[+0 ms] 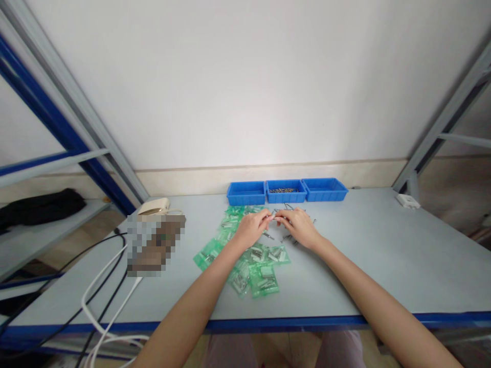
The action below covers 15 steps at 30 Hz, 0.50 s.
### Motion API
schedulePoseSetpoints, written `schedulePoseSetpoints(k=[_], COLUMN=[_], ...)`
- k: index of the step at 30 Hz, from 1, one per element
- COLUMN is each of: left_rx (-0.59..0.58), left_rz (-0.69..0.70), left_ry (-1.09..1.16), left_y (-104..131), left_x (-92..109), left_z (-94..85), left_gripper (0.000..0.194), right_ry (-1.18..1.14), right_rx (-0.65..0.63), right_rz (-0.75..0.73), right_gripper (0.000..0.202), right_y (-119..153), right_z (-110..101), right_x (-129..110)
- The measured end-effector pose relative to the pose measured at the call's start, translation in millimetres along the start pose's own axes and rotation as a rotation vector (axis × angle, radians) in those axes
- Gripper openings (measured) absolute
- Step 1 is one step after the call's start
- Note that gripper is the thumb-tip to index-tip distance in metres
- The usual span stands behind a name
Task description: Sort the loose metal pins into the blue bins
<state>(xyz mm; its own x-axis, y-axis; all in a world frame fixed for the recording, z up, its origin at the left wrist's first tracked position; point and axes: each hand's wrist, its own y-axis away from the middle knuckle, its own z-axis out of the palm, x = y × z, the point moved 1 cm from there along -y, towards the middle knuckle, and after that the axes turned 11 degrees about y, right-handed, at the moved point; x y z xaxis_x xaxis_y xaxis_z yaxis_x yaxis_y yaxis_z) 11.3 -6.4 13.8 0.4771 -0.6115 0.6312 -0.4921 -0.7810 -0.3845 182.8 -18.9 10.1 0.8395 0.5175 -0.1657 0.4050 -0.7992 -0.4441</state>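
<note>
My left hand (pixel 253 227) and my right hand (pixel 301 226) meet above the table, fingertips pinched together on a slim metal piece (pixel 273 216). Fingers cover most of that piece, so its exact kind does not show. A loose screw-like metal part (pixel 268 235) lies just under the gap between the hands. More slim metal parts (pixel 288 206) lie around and partly beneath my right hand. Under and beside my left forearm spread several green-tinted clear plastic bags (pixel 264 280), which hold metal parts and small white pieces.
Behind the hands stand three blue bins: left (pixel 246 193), middle (pixel 286 197) with metal parts inside, right (pixel 325 190). At left are a pixelated patch (pixel 155 245), a cream box (pixel 154 206) and cables (pixel 111 286). A white adapter (pixel 407 201) sits far right.
</note>
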Motion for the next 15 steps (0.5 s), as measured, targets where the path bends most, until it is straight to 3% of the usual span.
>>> schedulePoseSetpoints(k=[15], left_rx=[-0.011], left_rz=[-0.016], left_ry=[-0.006], left_y=[-1.3], left_x=[-0.8], left_z=[0.6], left_gripper=[0.027], right_ry=[0.000], right_rx=[0.032], right_rz=[-0.011], right_gripper=[0.028], right_y=[1.0], right_z=[-2.3], right_x=[-2.1])
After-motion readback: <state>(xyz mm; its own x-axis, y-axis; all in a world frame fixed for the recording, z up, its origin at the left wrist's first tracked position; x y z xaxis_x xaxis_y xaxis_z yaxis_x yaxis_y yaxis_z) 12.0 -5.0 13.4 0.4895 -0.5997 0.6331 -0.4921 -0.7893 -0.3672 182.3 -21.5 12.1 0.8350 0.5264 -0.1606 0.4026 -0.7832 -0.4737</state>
